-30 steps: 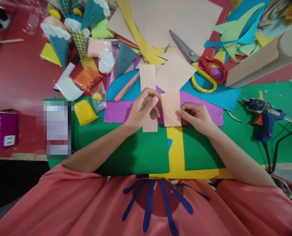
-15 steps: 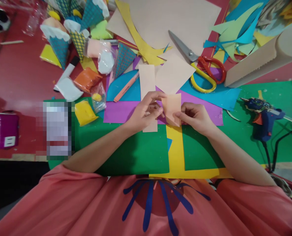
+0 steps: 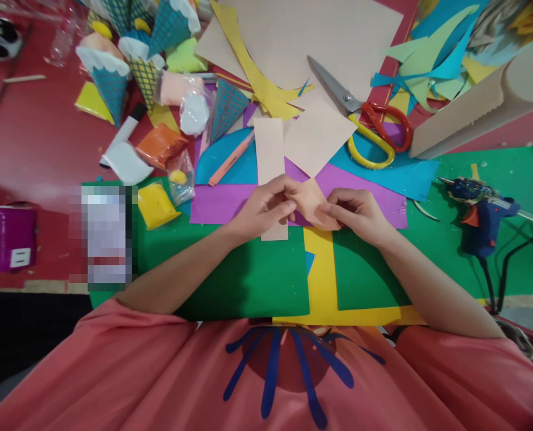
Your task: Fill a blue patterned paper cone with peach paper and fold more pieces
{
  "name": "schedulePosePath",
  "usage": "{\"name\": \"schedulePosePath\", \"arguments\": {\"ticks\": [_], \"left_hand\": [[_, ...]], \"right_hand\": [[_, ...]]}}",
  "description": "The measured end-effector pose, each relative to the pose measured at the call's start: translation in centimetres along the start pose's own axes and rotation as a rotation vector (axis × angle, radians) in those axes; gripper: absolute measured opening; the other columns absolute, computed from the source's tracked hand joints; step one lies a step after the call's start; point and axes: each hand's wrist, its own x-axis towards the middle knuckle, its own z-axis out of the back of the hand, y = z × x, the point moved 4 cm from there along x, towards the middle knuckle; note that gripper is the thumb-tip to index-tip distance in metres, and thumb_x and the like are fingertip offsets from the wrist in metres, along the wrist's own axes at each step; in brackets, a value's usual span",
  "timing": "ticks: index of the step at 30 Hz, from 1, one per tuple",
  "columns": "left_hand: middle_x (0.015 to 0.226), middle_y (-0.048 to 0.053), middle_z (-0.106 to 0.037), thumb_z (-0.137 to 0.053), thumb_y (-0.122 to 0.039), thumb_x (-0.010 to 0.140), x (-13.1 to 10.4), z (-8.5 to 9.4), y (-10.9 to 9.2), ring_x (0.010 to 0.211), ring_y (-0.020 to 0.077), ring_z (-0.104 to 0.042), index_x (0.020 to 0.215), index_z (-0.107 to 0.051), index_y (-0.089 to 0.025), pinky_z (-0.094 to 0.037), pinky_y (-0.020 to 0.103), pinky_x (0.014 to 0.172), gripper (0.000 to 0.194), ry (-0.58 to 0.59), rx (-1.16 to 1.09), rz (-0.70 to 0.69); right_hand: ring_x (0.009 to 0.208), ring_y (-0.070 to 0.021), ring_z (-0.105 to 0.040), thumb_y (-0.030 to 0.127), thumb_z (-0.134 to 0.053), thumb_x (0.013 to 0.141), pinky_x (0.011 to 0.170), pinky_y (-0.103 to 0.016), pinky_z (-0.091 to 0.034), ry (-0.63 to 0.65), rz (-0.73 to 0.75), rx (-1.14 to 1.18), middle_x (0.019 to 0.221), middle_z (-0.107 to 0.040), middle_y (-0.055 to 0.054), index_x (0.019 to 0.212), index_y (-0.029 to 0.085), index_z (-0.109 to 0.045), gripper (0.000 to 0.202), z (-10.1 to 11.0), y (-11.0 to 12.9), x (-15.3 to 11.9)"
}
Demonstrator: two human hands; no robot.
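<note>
A small peach paper piece (image 3: 314, 203) is pinched between both my hands above the purple sheet (image 3: 221, 202). My left hand (image 3: 266, 206) grips its left corner and my right hand (image 3: 359, 212) holds its right lower edge; the piece is bent into a slanted, partly folded shape. A longer peach paper strip (image 3: 270, 149) lies flat under my left hand, running away from me. A peach triangle of paper (image 3: 318, 134) rests just beyond the held piece.
Red-and-yellow scissors (image 3: 374, 129) lie beyond my right hand. A blue glue gun (image 3: 479, 209) sits on the green sheet (image 3: 248, 275) at right. Paper cones (image 3: 109, 78), clay bags (image 3: 156, 203), a pink pen (image 3: 231, 158), a marker and paper scraps crowd the far side.
The small peach piece was flat and upright a second ago; now my hands have bent it over into a slanted fold and drawn closer together.
</note>
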Motion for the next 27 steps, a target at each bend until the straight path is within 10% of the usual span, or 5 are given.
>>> {"name": "schedulePosePath", "arguments": {"ticks": [9,22,27], "left_hand": [[0.076,0.007,-0.069,-0.038,-0.063,0.093,0.3,0.2,-1.5,0.08,0.0188,-0.065,0.066,-0.064,-0.019,-0.051,0.034,0.077,0.057,-0.076,0.248,-0.172],[0.063,0.003,-0.064,-0.03,-0.063,0.095,-0.3,1.3,-0.3,0.063,0.0134,-0.061,0.063,-0.064,-0.019,-0.048,0.029,0.064,0.065,-0.285,0.139,-0.198],[0.069,0.003,-0.069,-0.054,-0.052,0.09,0.2,1.0,-1.0,0.066,0.0115,-0.062,0.07,-0.066,-0.018,-0.049,0.024,0.062,0.042,-0.214,0.348,-0.147]], "right_hand": [[0.053,-0.0075,-0.035,0.046,-0.065,0.083,0.048,-0.025,-0.023,-0.07,-0.004,0.04,0.057,-0.044,0.003,0.061,0.017,-0.057,0.037,0.5,0.0,0.2],[0.055,-0.008,-0.038,0.039,-0.067,0.082,0.05,-0.024,-0.028,-0.2,0.014,0.086,0.06,-0.048,0.003,0.064,0.018,-0.062,0.028,1.0,-0.8,0.2],[0.053,-0.0073,-0.04,0.04,-0.066,0.084,0.052,-0.024,-0.032,-0.282,0.043,0.146,0.057,-0.048,0.004,0.064,0.019,-0.061,0.029,1.3,-1.2,0.3]]}}
